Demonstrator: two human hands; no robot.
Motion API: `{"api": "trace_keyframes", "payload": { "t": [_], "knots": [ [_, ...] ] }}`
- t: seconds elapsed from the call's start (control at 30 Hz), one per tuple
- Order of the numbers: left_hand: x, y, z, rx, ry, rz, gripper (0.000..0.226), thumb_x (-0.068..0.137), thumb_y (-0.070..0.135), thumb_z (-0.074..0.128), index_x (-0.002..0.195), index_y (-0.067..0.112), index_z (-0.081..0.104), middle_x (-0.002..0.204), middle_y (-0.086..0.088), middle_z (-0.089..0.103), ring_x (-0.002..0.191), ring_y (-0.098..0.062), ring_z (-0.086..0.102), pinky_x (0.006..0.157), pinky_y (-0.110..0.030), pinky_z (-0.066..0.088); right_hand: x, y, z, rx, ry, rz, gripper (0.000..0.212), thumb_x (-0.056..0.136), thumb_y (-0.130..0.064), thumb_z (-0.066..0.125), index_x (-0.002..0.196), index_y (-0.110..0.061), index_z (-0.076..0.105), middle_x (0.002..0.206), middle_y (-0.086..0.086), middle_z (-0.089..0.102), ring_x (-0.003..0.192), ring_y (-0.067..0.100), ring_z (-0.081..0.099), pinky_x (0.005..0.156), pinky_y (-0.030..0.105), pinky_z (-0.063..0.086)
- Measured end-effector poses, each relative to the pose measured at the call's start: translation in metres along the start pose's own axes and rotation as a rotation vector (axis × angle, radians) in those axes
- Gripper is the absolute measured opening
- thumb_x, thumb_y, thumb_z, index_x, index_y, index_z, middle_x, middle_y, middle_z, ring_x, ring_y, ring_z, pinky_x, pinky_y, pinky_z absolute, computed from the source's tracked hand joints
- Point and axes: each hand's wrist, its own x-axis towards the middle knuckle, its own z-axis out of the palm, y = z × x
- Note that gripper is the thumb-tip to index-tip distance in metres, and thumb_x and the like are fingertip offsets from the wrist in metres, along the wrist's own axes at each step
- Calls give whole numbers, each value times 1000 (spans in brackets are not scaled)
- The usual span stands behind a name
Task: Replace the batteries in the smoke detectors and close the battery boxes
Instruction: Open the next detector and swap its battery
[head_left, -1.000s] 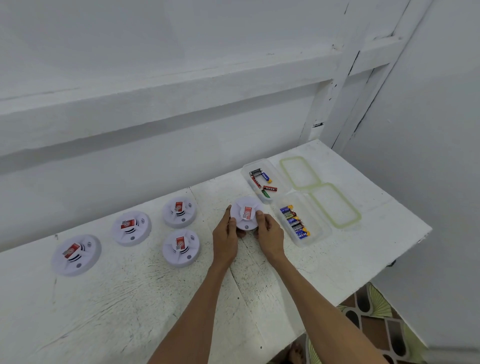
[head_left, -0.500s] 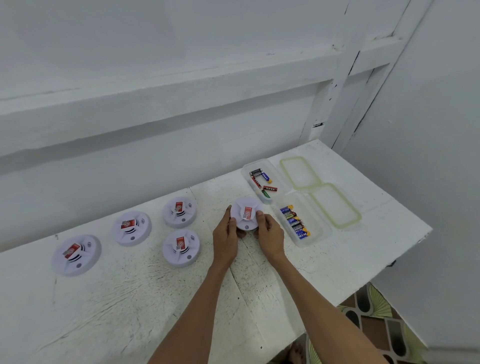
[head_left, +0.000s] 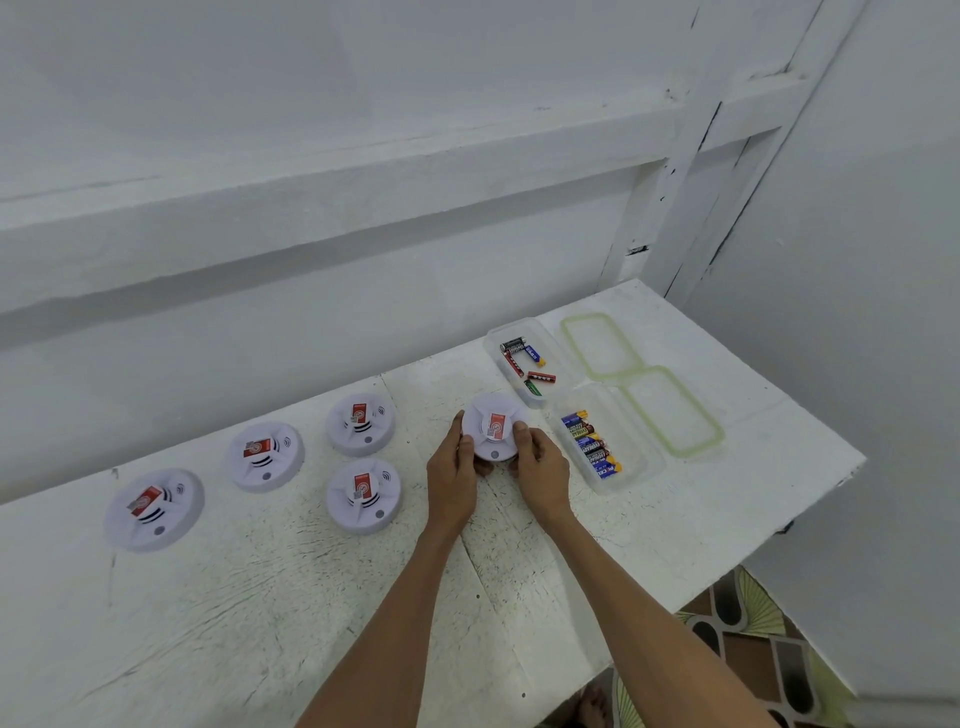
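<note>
Hardly anything has shifted over the last second: both hands sit where they were, and the smoke detector (head_left: 493, 431) between them has not turned or travelled. The left hand (head_left: 453, 470) grips its left edge and the right hand (head_left: 540, 470) its right edge, fingers (head_left: 521, 431) curled round the rim with the thumbs on top. The detector is near the back of the tabletop (head_left: 260, 597), just left of the two open plastic boxes, its red label facing up. Whether it rests on the surface or is held slightly off it cannot be told.

Four more detectors lie face up to the left: one at the back (head_left: 361, 423), one in front of it (head_left: 363, 496), one further left (head_left: 264, 456) and one at the far left (head_left: 153, 509). The rear box (head_left: 493, 338) holds a few loose batteries (head_left: 522, 361); the nearer box (head_left: 644, 457) holds a neat row of batteries (head_left: 595, 447). Two green-rimmed lids (head_left: 717, 441) lie beside them.

With the grip unchanged and the label side up, no battery compartment is exposed, so this detector's swap appears not yet begun. It likely needs turning over or twisting open first.
</note>
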Motion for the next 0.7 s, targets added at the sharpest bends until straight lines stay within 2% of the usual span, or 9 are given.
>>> {"api": "trace_keyframes", "payload": {
  "t": [0.07, 0.2, 0.3, 0.43, 0.57, 0.7],
  "knots": [
    [0, 0, 0, 6, -3, 2, 41, 112, 20, 43, 152, 21, 49, 127, 0, 71, 94, -3, 70, 74, -15, 55, 0, -1, 0, -2, 0, 1, 46, 100, -57, 40, 87, -20, 64, 74, 1, 68, 71, 16, 64, 69, 38, 52],
    [0, -2, -1, 6, -11, -1, 42, 112, 24, 42, 153, 22, 49, 131, -3, 71, 107, -19, 71, 82, -18, 58, -2, -2, -2, 9, -7, 6, 47, 100, -57, 40, 86, -20, 64, 74, 1, 67, 70, 15, 62, 67, 34, 49],
    [-2, 3, -1, 10, -3, -10, 42, 112, 20, 42, 153, 22, 49, 131, -2, 70, 109, -20, 70, 80, -15, 55, -1, -2, -1, 8, -10, 4, 48, 99, -60, 39, 86, -20, 64, 74, 0, 67, 70, 14, 62, 67, 34, 50],
    [0, -2, 0, 35, -11, -17, 43, 112, 24, 42, 154, 25, 48, 130, -5, 71, 107, -25, 71, 86, -27, 61, -2, -3, -2, 5, -15, 8, 48, 99, -58, 39, 88, -19, 64, 74, 1, 68, 71, 15, 64, 68, 33, 51],
    [0, -1, 0, 29, -13, -24, 41, 112, 23, 42, 152, 25, 49, 130, -3, 71, 104, -21, 72, 80, -19, 58, -4, -7, -4, 19, -20, 18, 46, 100, -56, 40, 87, -19, 64, 73, 0, 68, 66, 9, 61, 62, 24, 46],
    [-1, 2, 0, 25, -26, -19, 38, 112, 21, 41, 146, 36, 51, 121, -1, 74, 94, -22, 73, 78, -24, 60, -6, -9, -6, 31, -23, 36, 44, 100, -54, 42, 87, -19, 65, 71, -2, 66, 62, 4, 55, 59, 20, 40]
  ]
}}
